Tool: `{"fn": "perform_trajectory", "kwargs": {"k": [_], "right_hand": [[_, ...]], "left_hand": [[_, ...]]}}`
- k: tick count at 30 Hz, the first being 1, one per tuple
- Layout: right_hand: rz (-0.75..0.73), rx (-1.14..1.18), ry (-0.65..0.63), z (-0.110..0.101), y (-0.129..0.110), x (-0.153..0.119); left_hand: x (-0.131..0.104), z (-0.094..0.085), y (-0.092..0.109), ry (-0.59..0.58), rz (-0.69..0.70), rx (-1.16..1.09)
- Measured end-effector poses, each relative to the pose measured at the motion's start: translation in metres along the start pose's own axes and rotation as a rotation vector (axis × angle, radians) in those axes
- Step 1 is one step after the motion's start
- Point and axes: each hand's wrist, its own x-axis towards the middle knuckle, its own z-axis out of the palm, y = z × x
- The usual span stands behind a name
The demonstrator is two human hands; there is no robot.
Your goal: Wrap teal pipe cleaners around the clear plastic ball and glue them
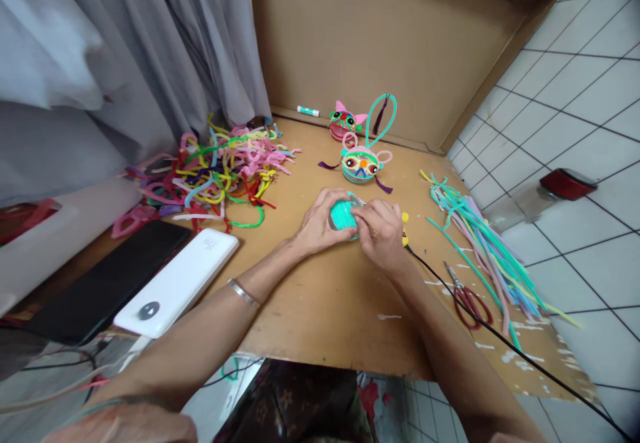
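Note:
Above the middle of the table, my left hand [320,222] is wrapped around a round piece covered in turquoise pipe cleaner [342,216]. My right hand [381,231] is closed, its fingertips pinched together against the right side of that piece. Whatever lies between those fingertips is hidden. Just behind my right hand, part of a yellow object [405,218] shows, with a black cord [465,304] running off to the lower right. Beyond my hands sits a round pipe-cleaner animal head [361,166] with pink ears, a turquoise loop and dark tassels.
A second animal head [344,122] and a marker [308,111] are at the back. Tangled pipe cleaners [215,170] lie left, near a white power bank [177,282] and a black slab [110,276]. Straight pipe cleaners [485,250] and red-handled scissors [470,304] lie right.

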Motion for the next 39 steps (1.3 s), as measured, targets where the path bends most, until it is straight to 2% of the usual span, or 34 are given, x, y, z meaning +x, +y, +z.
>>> {"fn": "perform_trajectory", "kwargs": {"k": [5,10,15,21,28,31,35,39], "right_hand": [[-0.023,0.010,0.025,0.000,-0.001,0.000],[-0.008,0.021,-0.001,0.000,-0.001,0.000],[0.013,0.032,-0.017,0.001,-0.001,0.000],[0.036,0.019,0.008,0.003,0.000,-0.001],[0.076,0.034,0.043,0.005,0.001,-0.002],[0.113,0.058,0.029,0.005,0.001,-0.002],[0.116,0.114,-0.013,0.003,-0.002,-0.002],[0.159,0.215,0.044,0.000,-0.002,0.000]], "left_hand": [[0.000,0.000,-0.003,-0.007,0.015,0.001],[-0.001,-0.001,-0.003,0.009,0.039,0.003],[-0.001,-0.001,0.000,0.011,-0.001,0.047],[-0.001,0.001,-0.002,0.004,0.023,0.049],[-0.003,0.001,0.008,-0.013,-0.039,0.300],[-0.004,0.005,0.014,0.002,-0.060,0.337],[-0.007,0.011,0.018,0.060,-0.068,0.256],[-0.004,0.011,0.012,0.110,-0.083,0.096]]}}
